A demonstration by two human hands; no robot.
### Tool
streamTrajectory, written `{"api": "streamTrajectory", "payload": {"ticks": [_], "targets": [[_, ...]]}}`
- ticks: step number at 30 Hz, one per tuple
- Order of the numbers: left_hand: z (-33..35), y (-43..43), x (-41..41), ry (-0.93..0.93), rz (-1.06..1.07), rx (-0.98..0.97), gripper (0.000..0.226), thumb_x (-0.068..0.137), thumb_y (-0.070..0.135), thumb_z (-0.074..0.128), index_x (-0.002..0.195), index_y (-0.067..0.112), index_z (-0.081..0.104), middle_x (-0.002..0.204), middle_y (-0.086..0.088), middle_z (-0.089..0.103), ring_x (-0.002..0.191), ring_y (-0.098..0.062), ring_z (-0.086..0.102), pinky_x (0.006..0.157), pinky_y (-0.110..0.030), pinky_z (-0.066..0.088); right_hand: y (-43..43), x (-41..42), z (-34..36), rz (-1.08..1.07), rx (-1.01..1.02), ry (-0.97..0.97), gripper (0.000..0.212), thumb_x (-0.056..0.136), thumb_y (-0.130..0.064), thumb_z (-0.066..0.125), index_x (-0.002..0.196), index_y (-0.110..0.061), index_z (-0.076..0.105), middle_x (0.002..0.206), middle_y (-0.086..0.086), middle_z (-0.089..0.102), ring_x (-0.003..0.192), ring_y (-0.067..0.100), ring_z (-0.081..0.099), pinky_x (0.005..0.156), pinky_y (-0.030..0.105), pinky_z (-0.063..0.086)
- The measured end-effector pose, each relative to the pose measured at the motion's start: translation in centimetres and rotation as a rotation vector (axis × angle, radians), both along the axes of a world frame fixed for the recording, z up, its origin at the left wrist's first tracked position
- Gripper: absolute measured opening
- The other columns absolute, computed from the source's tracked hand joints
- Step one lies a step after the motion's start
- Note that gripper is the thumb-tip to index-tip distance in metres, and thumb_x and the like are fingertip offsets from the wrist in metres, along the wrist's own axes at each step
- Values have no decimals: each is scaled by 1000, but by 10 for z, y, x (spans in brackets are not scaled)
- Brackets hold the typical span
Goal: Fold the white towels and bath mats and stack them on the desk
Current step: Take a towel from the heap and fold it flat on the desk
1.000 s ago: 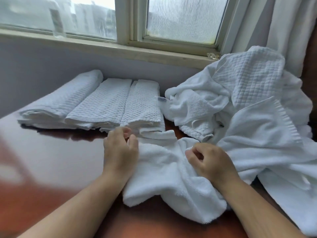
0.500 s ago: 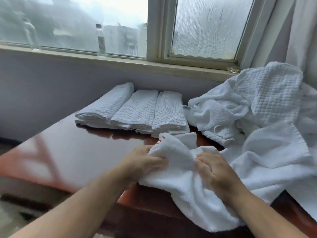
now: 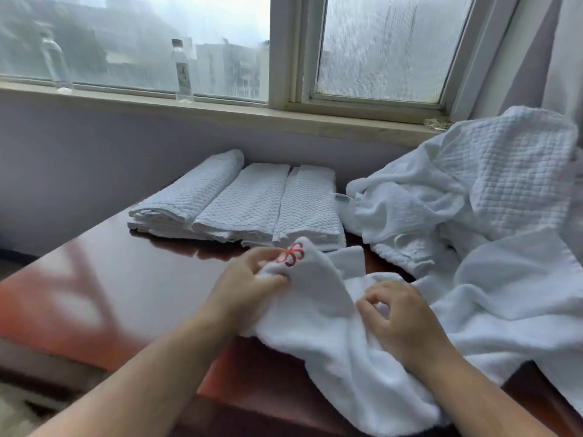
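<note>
A white terry towel (image 3: 325, 329) with a red embroidered logo lies crumpled on the front of the dark wooden desk (image 3: 126, 279). My left hand (image 3: 249, 285) pinches its raised corner just below the logo. My right hand (image 3: 400, 320) rests on the towel to the right, fingers curled into the cloth. Three folded waffle-weave bath mats (image 3: 249, 203) lie side by side at the back of the desk. A heap of unfolded white towels and mats (image 3: 492, 216) fills the right side.
A window sill (image 3: 220, 111) runs behind the desk with two clear plastic bottles (image 3: 183, 74) on it. A pale curtain (image 3: 564, 48) hangs at the far right. The desk's left edge drops to the floor (image 3: 12, 411).
My left hand has lifted the towel's corner higher, so the red logo now shows. The view has tipped up and back, bringing the window and bottles into sight.
</note>
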State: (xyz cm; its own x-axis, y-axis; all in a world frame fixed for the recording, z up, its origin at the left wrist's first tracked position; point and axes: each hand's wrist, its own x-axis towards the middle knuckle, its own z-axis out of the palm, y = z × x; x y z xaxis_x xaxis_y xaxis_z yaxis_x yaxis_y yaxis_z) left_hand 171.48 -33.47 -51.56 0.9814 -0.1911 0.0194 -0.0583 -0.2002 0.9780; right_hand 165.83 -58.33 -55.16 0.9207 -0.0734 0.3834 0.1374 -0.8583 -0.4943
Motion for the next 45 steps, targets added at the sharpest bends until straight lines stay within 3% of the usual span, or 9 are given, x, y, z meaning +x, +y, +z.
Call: {"api": "streamTrajectory", "payload": {"ticks": [4,9,14,18,23,28,33,39,45], "targets": [[9,15,25,-31,309,78,59,74,29,67,132,29,53,115,-1,64,112,-23,61,102,-46,49,6,-12,12,35,-51,-224,30,96,-39,52,79,-21,69,89,-11,64,92,11,56,86,27,42],[-6,16,0,-659,105,618,42,81,41,64,123,34,62,126,11,52,123,-17,43,107,-39,36,-7,-31,17,379,-155,290,59,72,-83,58,111,-40,69,119,-35,51,124,-11,41,101,6,29],[-26,6,-16,-531,-625,832,64,74,84,50,122,42,59,115,27,50,115,2,44,103,-26,37,-7,-23,8,324,-120,161,16,87,-32,77,99,-20,75,105,-17,67,102,5,59,95,29,45],[-27,2,-12,-568,-518,666,9,92,45,65,85,45,59,89,26,56,92,4,51,84,-27,40,-4,-4,28,165,70,298,27,94,-33,68,72,-20,61,66,-14,58,66,3,52,67,33,43],[-23,5,1,-420,-132,590,25,104,35,48,84,27,59,88,9,69,89,-15,63,79,-34,46,11,-26,20,20,-112,-285,25,92,-47,61,88,-23,64,83,-10,60,82,15,53,75,34,44],[-16,10,14,-329,-105,587,31,96,48,53,80,22,57,81,6,65,86,-18,63,71,-27,45,1,-42,-6,-18,-407,-31,35,87,-53,63,112,-28,66,101,-8,62,96,22,55,78,39,42],[-18,20,7,-585,-326,988,52,66,73,67,101,39,47,98,11,67,95,-14,63,78,-33,48,-12,-26,-2,-70,-103,-94,13,96,-29,64,100,-28,76,100,-7,71,99,22,61,86,44,45],[5,24,-2,-528,-259,258,18,87,45,69,86,28,69,79,10,62,74,-1,58,72,-29,45,-1,-16,42,34,195,-47,20,101,-28,60,84,-29,71,70,-22,65,69,1,60,61,11,41],[70,44,-21,-397,-284,323,38,93,60,59,82,24,68,75,8,71,68,-7,65,63,-24,49,18,-27,123,302,37,259,62,65,-81,60,86,-23,69,72,-9,68,67,2,62,63,20,45]]}}
